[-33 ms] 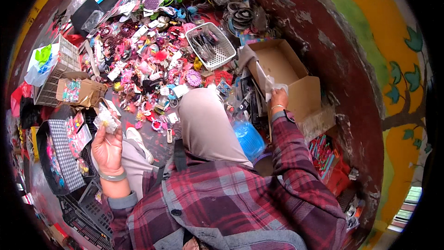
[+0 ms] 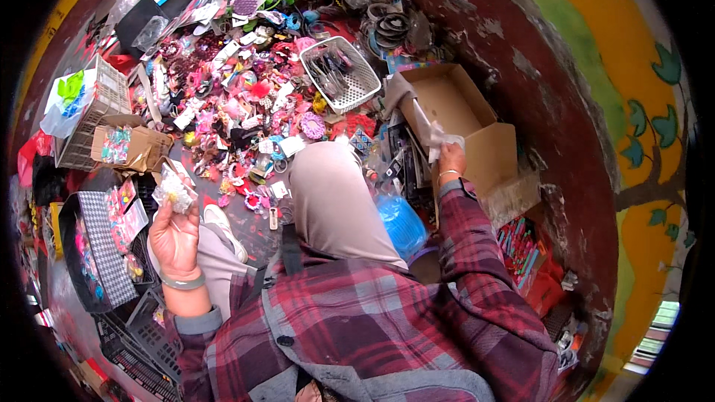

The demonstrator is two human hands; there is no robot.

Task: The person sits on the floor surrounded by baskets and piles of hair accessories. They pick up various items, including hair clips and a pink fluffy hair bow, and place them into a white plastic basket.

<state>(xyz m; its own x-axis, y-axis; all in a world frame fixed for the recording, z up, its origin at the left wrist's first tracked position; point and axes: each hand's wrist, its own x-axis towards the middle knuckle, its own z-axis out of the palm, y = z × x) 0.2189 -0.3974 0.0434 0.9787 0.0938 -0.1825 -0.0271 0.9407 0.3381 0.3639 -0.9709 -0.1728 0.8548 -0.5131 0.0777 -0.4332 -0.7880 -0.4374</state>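
Observation:
Raised at the left, my left hand (image 2: 176,242) pinches a small clear plastic packet (image 2: 174,187) with whitish and yellowish contents I cannot make out. My right hand (image 2: 451,160) reaches out to the right, its fingers closed on a thin white sheet or bag (image 2: 434,136). This white piece hangs at the near left side of an open cardboard box (image 2: 450,100). Its exact kind is unclear. Below my left hand lies a houndstooth-patterned bin (image 2: 112,253) holding colourful packets.
Hair accessories (image 2: 246,97) are heaped on the floor ahead, around a white plastic basket (image 2: 365,82). A small carton (image 2: 141,145) of packets stands at the left. Blue plastic (image 2: 402,225) lies beside my knee (image 2: 328,186). A painted wall (image 2: 544,89) rises at the right.

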